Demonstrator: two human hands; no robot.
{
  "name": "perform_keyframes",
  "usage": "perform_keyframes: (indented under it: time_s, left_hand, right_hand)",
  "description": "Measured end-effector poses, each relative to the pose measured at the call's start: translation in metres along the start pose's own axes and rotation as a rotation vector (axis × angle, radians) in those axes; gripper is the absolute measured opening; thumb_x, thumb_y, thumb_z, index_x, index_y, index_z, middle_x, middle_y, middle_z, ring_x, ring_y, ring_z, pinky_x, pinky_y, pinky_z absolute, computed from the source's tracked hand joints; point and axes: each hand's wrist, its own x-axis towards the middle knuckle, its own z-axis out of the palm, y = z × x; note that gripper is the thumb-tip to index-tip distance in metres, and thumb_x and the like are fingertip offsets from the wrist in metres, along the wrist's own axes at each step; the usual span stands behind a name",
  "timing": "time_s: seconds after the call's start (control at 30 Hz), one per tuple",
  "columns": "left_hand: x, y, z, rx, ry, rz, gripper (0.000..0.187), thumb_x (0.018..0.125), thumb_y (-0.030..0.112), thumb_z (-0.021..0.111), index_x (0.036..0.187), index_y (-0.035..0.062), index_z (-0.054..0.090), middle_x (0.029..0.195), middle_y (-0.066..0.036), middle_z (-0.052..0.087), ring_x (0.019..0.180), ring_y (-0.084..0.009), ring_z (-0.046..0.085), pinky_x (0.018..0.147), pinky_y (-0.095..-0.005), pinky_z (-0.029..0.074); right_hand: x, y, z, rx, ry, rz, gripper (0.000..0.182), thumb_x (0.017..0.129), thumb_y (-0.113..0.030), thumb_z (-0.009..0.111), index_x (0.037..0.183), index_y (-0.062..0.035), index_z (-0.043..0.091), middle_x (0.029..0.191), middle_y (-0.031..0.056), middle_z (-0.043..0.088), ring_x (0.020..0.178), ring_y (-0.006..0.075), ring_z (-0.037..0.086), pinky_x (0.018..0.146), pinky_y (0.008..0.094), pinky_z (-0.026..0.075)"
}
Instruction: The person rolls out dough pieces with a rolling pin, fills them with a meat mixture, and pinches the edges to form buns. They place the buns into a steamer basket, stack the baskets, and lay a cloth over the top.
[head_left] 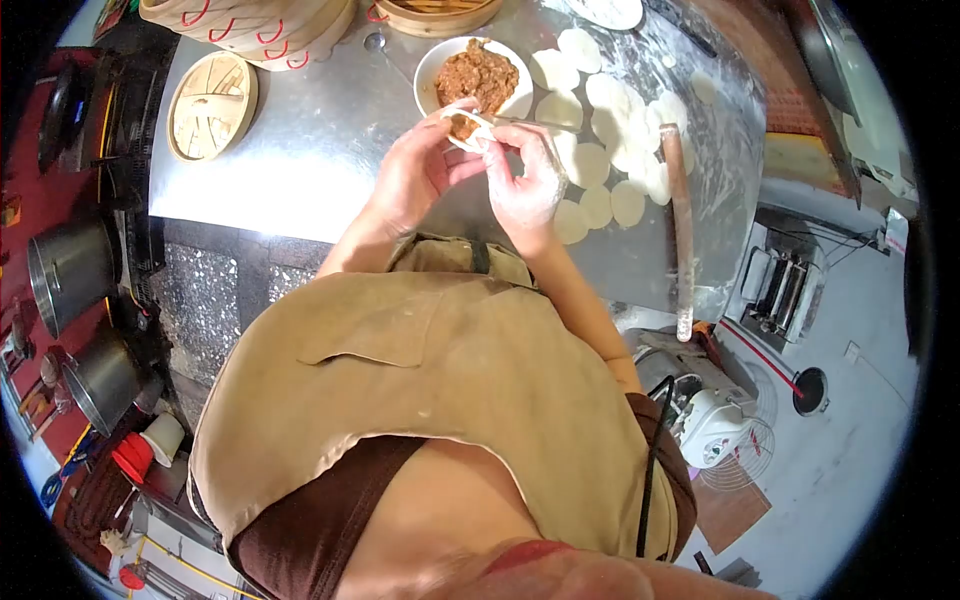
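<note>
Over the near rim of a white bowl (424, 88) of brown minced filling (480, 78), my two hands hold a filled dough wrapper (466, 127). My left hand (412, 172) cups it from the left, thumb and fingers at its edge. The fingertips of my right hand (526, 182) pinch the wrapper's right edge, with flour on the skin. Filling shows through the wrapper's opening. A thin, stick-like tool (555, 126) extends rightward just beyond my right hand. Several round flat wrappers (596, 206) lie to the right, some overlapping.
A long wooden rolling pin (680, 230) lies across the right side of the metal table (310, 130), past its front edge. Stacked bamboo steamers (280, 40) stand at the back left, beside a round bamboo lid (212, 106). Another steamer (436, 16) sits behind the bowl.
</note>
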Motion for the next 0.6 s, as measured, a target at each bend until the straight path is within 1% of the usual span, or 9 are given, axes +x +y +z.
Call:
perform_keyframes:
  time_s: [0.03, 0.13, 0.17, 0.23, 0.37, 0.43, 0.5, 0.57, 0.6]
  left_hand:
    - [0.001, -0.006, 0.002, -0.001, 0.004, -0.002, 0.045, 0.095, 0.026, 0.037, 0.133, 0.0013, 0.038, 0.118, -0.01, 0.055, 0.103, -0.0203, 0.057, 0.089, -0.034, 0.047]
    - [0.002, -0.012, 0.007, 0.128, 0.205, 0.152, 0.036, 0.096, 0.016, 0.041, 0.129, 0.0013, 0.044, 0.112, -0.008, 0.059, 0.099, -0.0149, 0.058, 0.087, -0.0306, 0.048]
    - [0.002, -0.011, 0.007, 0.128, 0.204, 0.158, 0.036, 0.096, 0.016, 0.041, 0.129, 0.0013, 0.044, 0.112, -0.008, 0.059, 0.099, -0.0149, 0.058, 0.087, -0.0306, 0.048]
    - [0.002, -0.01, 0.006, 0.307, 0.252, 0.184, 0.033, 0.095, 0.013, 0.044, 0.125, 0.0006, 0.049, 0.109, -0.008, 0.06, 0.096, -0.0139, 0.059, 0.086, -0.0303, 0.049]
    - [0.004, -0.007, 0.003, 0.386, 0.238, 0.223, 0.026, 0.092, 0.006, 0.048, 0.116, -0.0014, 0.057, 0.104, -0.006, 0.062, 0.09, -0.0116, 0.06, 0.081, -0.0263, 0.052]
    - [0.004, 0.0, 0.006, 0.464, 0.251, 0.165, 0.026, 0.09, 0.002, 0.048, 0.113, -0.0026, 0.059, 0.103, -0.007, 0.063, 0.088, -0.0123, 0.061, 0.08, -0.0258, 0.052]
    - [0.003, 0.006, 0.008, 0.528, 0.23, 0.168, 0.027, 0.089, 0.0, 0.047, 0.112, -0.0031, 0.06, 0.102, -0.008, 0.063, 0.088, -0.0127, 0.061, 0.08, -0.0262, 0.052]
    - [0.003, 0.011, 0.006, 0.594, 0.209, 0.169, 0.028, 0.088, -0.001, 0.046, 0.111, -0.0035, 0.06, 0.102, -0.008, 0.064, 0.088, -0.0131, 0.061, 0.08, -0.0267, 0.052]
    - [0.006, 0.014, 0.002, 0.62, 0.164, 0.138, 0.028, 0.087, -0.002, 0.045, 0.111, -0.0034, 0.06, 0.102, -0.009, 0.064, 0.088, -0.0132, 0.061, 0.08, -0.0265, 0.052]
  right_hand:
    - [-0.002, 0.0, 0.003, 0.001, -0.002, 0.004, 0.015, 0.073, 0.0, 0.068, 0.086, -0.0035, 0.06, 0.083, 0.0108, 0.06, 0.076, 0.0252, 0.06, 0.066, 0.0348, 0.049]
    - [-0.005, -0.002, 0.008, -0.038, 0.004, -0.021, 0.015, 0.073, -0.002, 0.069, 0.086, -0.0037, 0.06, 0.083, 0.0108, 0.06, 0.074, 0.0263, 0.06, 0.067, 0.0358, 0.047]
    - [-0.006, -0.005, 0.008, -0.047, -0.025, 0.011, 0.014, 0.074, -0.005, 0.069, 0.085, -0.0042, 0.061, 0.084, 0.0103, 0.06, 0.075, 0.0269, 0.059, 0.068, 0.0364, 0.046]
    - [-0.001, -0.007, 0.007, -0.056, -0.05, 0.039, 0.014, 0.074, -0.007, 0.069, 0.085, -0.0046, 0.061, 0.084, 0.0098, 0.06, 0.075, 0.0275, 0.057, 0.07, 0.037, 0.045]
    - [0.009, -0.001, -0.003, -0.245, -0.115, -0.105, 0.013, 0.072, -0.009, 0.069, 0.084, -0.0087, 0.064, 0.084, 0.0062, 0.058, 0.079, 0.0265, 0.052, 0.073, 0.0368, 0.042]
    - [0.009, -0.001, -0.006, -0.279, -0.12, -0.274, 0.018, 0.069, -0.008, 0.07, 0.087, -0.0102, 0.066, 0.084, 0.0054, 0.058, 0.078, 0.0254, 0.052, 0.071, 0.0367, 0.041]
    - [0.014, -0.006, -0.006, -0.269, -0.1, -0.288, 0.018, 0.069, -0.008, 0.07, 0.086, -0.011, 0.066, 0.083, 0.0048, 0.057, 0.077, 0.0249, 0.051, 0.072, 0.0368, 0.041]
    - [0.021, -0.013, -0.007, -0.342, -0.111, -0.175, 0.017, 0.068, -0.01, 0.071, 0.084, -0.0124, 0.066, 0.082, 0.0031, 0.058, 0.075, 0.024, 0.051, 0.071, 0.0366, 0.04]
    - [0.022, -0.005, -0.007, -0.327, -0.121, -0.254, 0.017, 0.068, -0.012, 0.072, 0.083, -0.0135, 0.066, 0.082, 0.001, 0.058, 0.075, 0.0231, 0.05, 0.07, 0.036, 0.039]
